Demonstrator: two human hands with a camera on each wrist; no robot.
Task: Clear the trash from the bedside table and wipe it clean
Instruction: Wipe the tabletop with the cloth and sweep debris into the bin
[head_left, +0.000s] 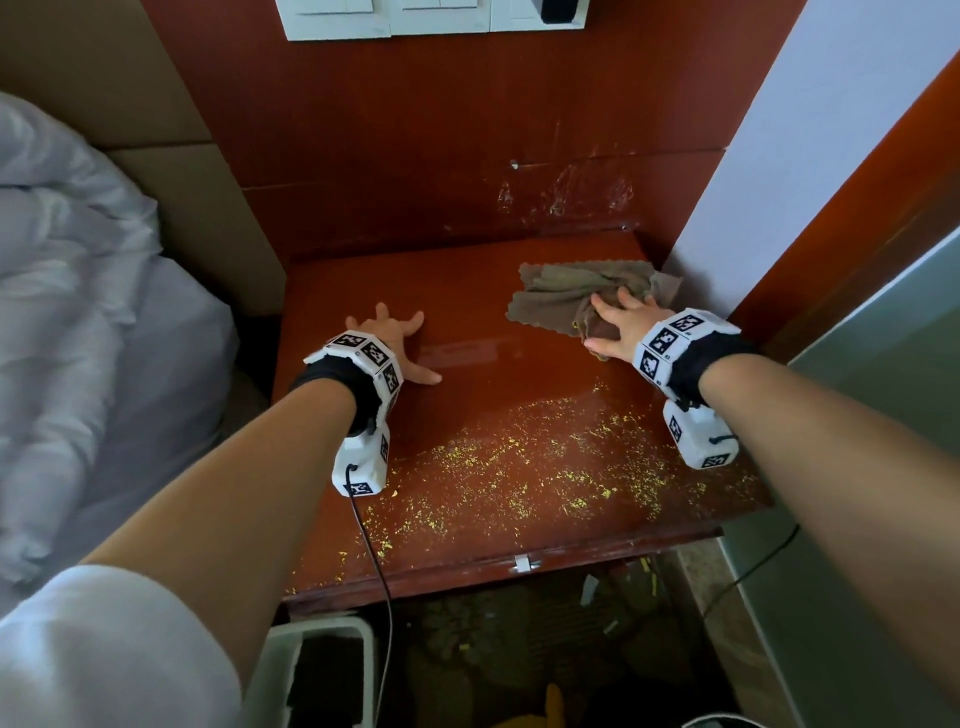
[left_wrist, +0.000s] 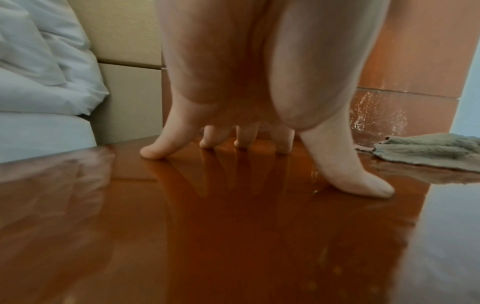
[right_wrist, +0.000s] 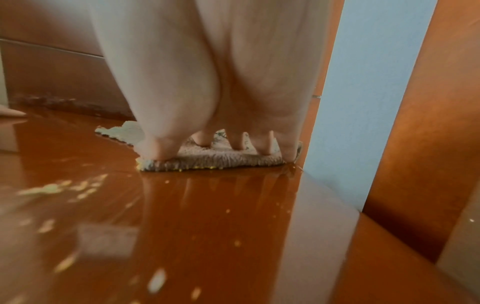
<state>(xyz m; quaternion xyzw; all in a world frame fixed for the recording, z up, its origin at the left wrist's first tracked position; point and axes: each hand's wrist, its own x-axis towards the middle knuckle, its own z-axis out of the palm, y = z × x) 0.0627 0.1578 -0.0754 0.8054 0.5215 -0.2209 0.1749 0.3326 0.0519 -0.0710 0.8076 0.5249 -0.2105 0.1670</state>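
Observation:
The bedside table (head_left: 467, 291) is glossy red-brown wood. Yellow crumbs (head_left: 530, 467) are scattered over its front half. A grey-brown cloth (head_left: 561, 296) lies crumpled at the back right corner. My right hand (head_left: 621, 325) lies flat on the cloth (right_wrist: 207, 162), fingers spread and pressing it onto the wood. My left hand (head_left: 397, 343) rests on the bare table at the left, fingers (left_wrist: 155, 152) spread straight, tips touching the surface. It holds nothing. In the left wrist view the cloth (left_wrist: 426, 150) lies off to the right.
A bed with white bedding (head_left: 78, 312) adjoins the table's left side. A white wall (head_left: 779, 156) and a wood frame (head_left: 857, 218) close in the right. Below the front edge stands a white bin (head_left: 317, 670); litter (head_left: 597, 623) lies on the floor. Switch plates (head_left: 389, 18) hang above.

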